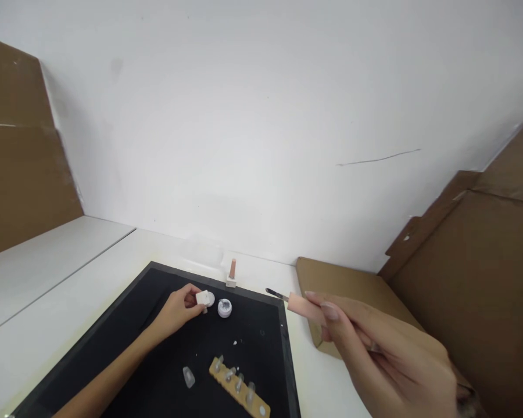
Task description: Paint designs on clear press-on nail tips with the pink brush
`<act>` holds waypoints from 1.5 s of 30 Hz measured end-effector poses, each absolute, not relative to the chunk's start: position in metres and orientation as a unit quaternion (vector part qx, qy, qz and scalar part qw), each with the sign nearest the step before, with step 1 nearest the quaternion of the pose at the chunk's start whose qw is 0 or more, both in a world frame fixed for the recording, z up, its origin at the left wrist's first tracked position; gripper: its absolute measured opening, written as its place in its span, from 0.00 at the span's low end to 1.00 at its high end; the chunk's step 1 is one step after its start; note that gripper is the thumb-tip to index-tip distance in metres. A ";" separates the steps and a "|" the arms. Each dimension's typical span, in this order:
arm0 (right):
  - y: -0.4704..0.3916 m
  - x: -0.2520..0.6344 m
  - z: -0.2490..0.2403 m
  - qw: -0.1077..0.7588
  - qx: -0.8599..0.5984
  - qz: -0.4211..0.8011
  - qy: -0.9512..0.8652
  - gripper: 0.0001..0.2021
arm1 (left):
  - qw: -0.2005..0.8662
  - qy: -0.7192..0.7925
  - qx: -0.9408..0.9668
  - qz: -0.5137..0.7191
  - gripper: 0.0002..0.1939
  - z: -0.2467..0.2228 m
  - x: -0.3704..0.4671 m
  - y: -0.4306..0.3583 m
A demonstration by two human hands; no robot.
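Observation:
My right hand [387,354] is closed around the pink handle of a small brush [303,306], raised in the foreground. Its thin dark tip points left, touching nothing. On the far part of the black mat [165,342], my left hand [181,306] pinches a small white square block [203,298]. Just behind that block shows a round white lid [211,299], partly hidden. To its right stands a small open white jar [225,308] with something greyish in its mouth. Nearer me, a tan strip [230,390] carries several clear nail tips [239,381] upright, and a loose clear nail tip [189,377] lies left of it.
At the mat's far edge, a pink stick-like piece [232,268] stands in a white base [230,281]. A clear plastic tray [203,251] rests by the white wall. Cardboard [353,284] lies on the right, and cardboard panels rise at both sides.

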State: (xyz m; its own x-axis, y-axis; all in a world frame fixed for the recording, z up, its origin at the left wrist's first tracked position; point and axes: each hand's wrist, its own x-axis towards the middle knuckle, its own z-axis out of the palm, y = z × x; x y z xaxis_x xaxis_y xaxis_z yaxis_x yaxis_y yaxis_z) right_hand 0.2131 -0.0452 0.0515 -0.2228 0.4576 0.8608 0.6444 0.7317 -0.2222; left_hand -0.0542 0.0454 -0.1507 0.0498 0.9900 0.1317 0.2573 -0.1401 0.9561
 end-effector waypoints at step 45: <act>-0.039 0.214 0.049 0.510 -0.339 -0.068 -0.788 0.09 | 0.311 0.518 0.734 0.310 0.15 -0.108 -0.070 0.022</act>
